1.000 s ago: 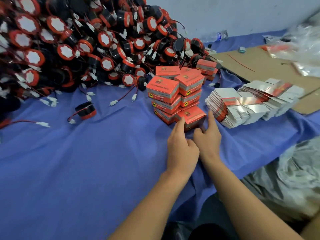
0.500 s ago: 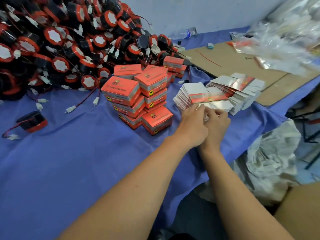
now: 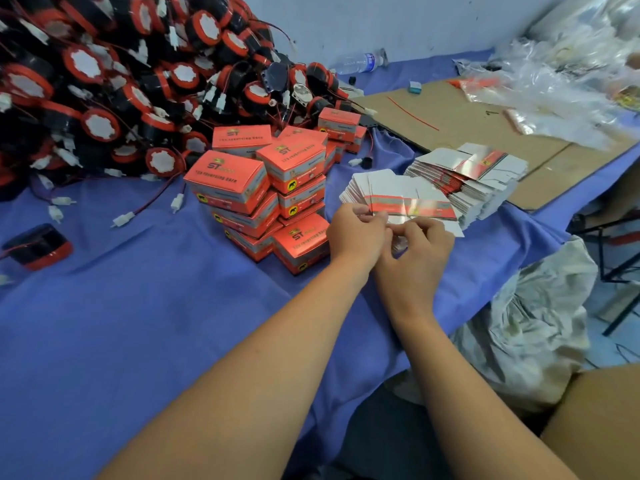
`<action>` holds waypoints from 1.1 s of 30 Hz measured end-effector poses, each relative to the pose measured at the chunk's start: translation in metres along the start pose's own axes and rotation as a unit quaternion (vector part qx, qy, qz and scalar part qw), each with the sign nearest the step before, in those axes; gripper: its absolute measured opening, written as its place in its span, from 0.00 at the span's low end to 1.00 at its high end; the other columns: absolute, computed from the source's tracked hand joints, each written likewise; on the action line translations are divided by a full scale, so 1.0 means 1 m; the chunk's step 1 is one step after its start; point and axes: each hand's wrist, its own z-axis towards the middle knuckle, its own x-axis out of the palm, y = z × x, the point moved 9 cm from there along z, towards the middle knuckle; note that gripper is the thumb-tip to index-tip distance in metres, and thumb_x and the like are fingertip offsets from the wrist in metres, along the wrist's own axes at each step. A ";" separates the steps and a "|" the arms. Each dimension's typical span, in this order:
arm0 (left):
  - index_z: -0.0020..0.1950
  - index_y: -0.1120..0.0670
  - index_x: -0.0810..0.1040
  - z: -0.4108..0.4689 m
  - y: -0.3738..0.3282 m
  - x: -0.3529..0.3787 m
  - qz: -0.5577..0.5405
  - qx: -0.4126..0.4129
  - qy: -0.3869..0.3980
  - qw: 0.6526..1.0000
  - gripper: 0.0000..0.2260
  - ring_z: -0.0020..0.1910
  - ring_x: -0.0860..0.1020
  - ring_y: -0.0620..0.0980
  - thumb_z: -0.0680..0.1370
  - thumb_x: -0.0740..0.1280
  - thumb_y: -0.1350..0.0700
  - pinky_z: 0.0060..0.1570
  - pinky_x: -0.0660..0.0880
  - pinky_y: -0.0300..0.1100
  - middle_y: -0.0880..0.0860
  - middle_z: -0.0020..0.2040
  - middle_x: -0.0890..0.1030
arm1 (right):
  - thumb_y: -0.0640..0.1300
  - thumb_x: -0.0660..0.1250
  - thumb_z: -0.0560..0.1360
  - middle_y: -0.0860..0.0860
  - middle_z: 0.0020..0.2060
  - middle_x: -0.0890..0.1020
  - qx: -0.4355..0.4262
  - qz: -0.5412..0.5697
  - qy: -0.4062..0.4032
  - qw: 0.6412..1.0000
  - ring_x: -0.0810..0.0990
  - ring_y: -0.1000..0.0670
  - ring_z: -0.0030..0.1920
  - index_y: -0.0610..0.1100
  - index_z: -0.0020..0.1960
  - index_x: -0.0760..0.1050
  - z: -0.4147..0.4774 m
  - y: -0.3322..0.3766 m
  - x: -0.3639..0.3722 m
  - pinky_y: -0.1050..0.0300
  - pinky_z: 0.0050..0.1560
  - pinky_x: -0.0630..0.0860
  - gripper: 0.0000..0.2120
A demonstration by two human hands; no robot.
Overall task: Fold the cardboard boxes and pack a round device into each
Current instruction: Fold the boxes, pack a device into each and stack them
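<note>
Now, carton [image 3: 415, 205] between left hand [image 3: 356, 233], right hand [image 3: 419, 252].

Left hand [image 3: 356, 235] pinching, right hand [image 3: 417, 258] pinching, close together

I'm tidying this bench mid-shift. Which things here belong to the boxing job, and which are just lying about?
Job: flat blank pinched by left hand and right hand; stacked blanks; folded orange boxes; pile of round devices.
Lying about: water bottle; cardboard sheet; plastic bags; crumpled wrap.
</note>
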 end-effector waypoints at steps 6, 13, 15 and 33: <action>0.61 0.56 0.80 -0.004 -0.012 0.008 0.013 0.027 0.032 0.999 0.12 0.52 0.82 0.50 0.78 0.71 0.62 0.60 0.80 0.48 0.46 0.45 0.81 | 0.43 0.67 0.77 0.46 0.58 0.76 0.024 0.021 -0.086 0.996 0.71 0.41 0.61 0.42 0.48 0.81 -0.002 -0.002 -0.015 0.50 0.62 0.66 0.06; 0.64 0.55 0.79 -0.026 -0.034 -0.001 0.061 0.125 0.019 0.990 0.14 0.54 0.80 0.49 0.81 0.63 0.64 0.58 0.78 0.45 0.49 0.53 0.82 | 0.47 0.62 0.80 0.44 0.74 0.67 0.098 0.068 -0.123 0.985 0.64 0.43 0.74 0.46 0.74 0.71 -0.002 -0.017 -0.022 0.53 0.73 0.57 0.23; 0.64 0.54 0.78 -0.036 -0.040 -0.010 0.052 0.148 0.014 0.987 0.13 0.52 0.80 0.46 0.82 0.62 0.64 0.58 0.78 0.46 0.42 0.48 0.80 | 0.47 0.59 0.81 0.44 0.72 0.71 0.085 0.104 -0.117 0.984 0.67 0.44 0.73 0.43 0.74 0.71 -0.002 -0.017 -0.022 0.55 0.75 0.59 0.22; 0.64 0.47 0.82 -0.197 0.005 -0.304 -0.068 0.166 -0.196 0.964 0.21 0.37 0.77 0.40 0.81 0.64 0.70 0.42 0.75 0.29 0.45 0.41 0.83 | 0.40 0.57 0.82 0.64 0.68 0.78 0.009 0.407 0.224 0.886 0.77 0.58 0.69 0.47 0.73 0.74 -0.164 0.144 0.025 0.66 0.65 0.74 0.20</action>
